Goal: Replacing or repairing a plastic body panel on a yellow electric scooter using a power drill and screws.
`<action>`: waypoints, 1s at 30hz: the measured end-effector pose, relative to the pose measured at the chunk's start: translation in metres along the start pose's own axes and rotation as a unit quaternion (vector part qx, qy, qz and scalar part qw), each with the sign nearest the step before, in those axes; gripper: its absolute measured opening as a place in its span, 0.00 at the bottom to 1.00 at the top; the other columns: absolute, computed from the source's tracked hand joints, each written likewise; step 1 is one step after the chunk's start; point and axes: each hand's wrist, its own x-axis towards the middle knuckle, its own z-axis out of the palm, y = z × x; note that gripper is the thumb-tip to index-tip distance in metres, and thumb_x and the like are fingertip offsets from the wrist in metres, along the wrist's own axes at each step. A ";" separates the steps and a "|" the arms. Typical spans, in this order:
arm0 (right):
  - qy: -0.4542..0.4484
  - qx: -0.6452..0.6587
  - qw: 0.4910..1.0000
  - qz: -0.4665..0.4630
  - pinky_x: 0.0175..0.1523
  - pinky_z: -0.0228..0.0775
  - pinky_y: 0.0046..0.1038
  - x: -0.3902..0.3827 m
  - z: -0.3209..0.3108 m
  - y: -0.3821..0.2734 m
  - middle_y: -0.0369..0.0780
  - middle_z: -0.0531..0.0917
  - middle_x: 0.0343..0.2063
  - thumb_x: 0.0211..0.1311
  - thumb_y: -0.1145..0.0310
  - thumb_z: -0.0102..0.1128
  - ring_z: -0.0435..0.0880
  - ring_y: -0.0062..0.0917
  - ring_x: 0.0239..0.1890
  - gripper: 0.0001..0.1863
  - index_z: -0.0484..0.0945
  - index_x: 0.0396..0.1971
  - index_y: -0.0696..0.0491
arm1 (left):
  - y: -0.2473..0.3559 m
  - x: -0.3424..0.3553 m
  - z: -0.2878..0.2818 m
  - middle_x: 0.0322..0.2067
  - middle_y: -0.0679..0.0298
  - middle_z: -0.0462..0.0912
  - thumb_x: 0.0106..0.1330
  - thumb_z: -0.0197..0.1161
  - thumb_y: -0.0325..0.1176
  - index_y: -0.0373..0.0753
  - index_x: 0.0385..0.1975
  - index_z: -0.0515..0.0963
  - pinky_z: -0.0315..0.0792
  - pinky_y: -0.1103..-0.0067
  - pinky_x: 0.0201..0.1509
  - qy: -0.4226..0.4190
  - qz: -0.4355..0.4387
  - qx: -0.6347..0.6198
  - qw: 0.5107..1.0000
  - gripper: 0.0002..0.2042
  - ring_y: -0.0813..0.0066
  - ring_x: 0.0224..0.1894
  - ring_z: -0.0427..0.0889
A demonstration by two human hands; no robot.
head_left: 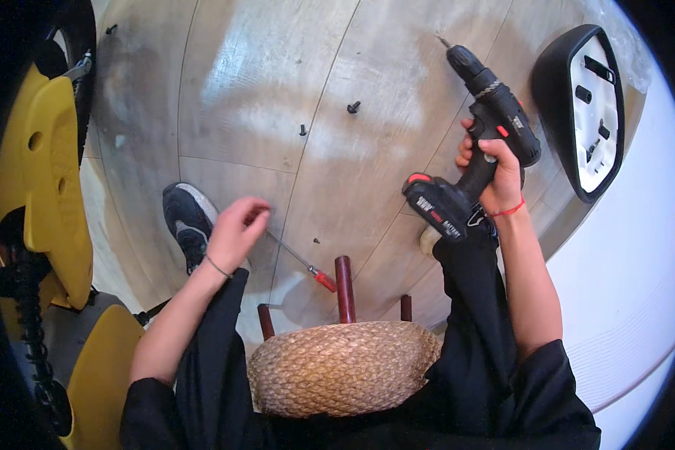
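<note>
My right hand (495, 169) is wrapped round the grip of a black cordless drill (506, 120), whose bit points away to the upper left. Its battery pack hangs above my right knee. My left hand (240, 229) is held over my left shoe (187, 221) with the fingers curled together; whatever they may pinch is hidden. Just right of that hand, a screwdriver (321, 278) with a red handle lies on the floor, its shaft toward the fingers. Farther off lie a black bolt (354, 107) and a smaller dark screw (303, 130).
A yellow scooter body (52, 165) stands close on the left. At the right lies a black seat-shaped shell (559, 97) with its white hollow side showing. Beneath me is a woven stool (345, 367) with dark red legs. A tiny screw (316, 241) sits near the screwdriver.
</note>
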 end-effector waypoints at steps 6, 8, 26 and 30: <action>0.005 0.033 0.999 0.020 0.37 0.65 0.24 0.000 -0.021 0.002 0.38 0.73 0.27 0.49 0.69 0.54 0.70 0.21 0.28 0.24 0.67 0.48 0.60 | 0.001 0.011 0.058 0.32 0.60 0.72 0.54 0.57 0.31 0.39 0.34 0.72 0.72 0.73 0.37 -0.164 0.326 0.292 0.884 0.09 0.64 0.36 0.76; 0.073 0.044 0.995 0.050 0.38 0.66 0.25 -0.001 -0.022 0.006 0.38 0.73 0.27 0.50 0.70 0.54 0.71 0.22 0.29 0.22 0.68 0.47 0.59 | 0.001 0.015 0.072 0.32 0.61 0.71 0.53 0.55 0.32 0.40 0.34 0.71 0.72 0.74 0.37 -0.184 0.378 0.326 0.847 0.09 0.66 0.36 0.75; -0.069 -0.061 0.991 0.093 0.24 0.56 0.20 -0.050 0.037 -0.026 0.33 0.65 0.15 0.48 0.69 0.51 0.63 0.16 0.15 0.24 0.65 0.47 0.60 | 0.042 0.003 0.019 0.29 0.60 0.72 0.59 0.55 0.26 0.36 0.35 0.70 0.75 0.75 0.37 -0.121 0.209 0.182 0.953 0.06 0.64 0.37 0.77; -0.140 -0.243 0.949 0.142 0.27 0.65 0.22 -0.080 0.087 -0.023 0.37 0.75 0.17 0.41 0.73 0.55 0.72 0.19 0.19 0.19 0.71 0.38 0.61 | 0.057 -0.026 -0.060 0.36 0.64 0.75 0.66 0.54 0.30 0.36 0.38 0.69 0.77 0.79 0.43 0.083 -0.093 -0.448 0.885 0.06 0.74 0.40 0.79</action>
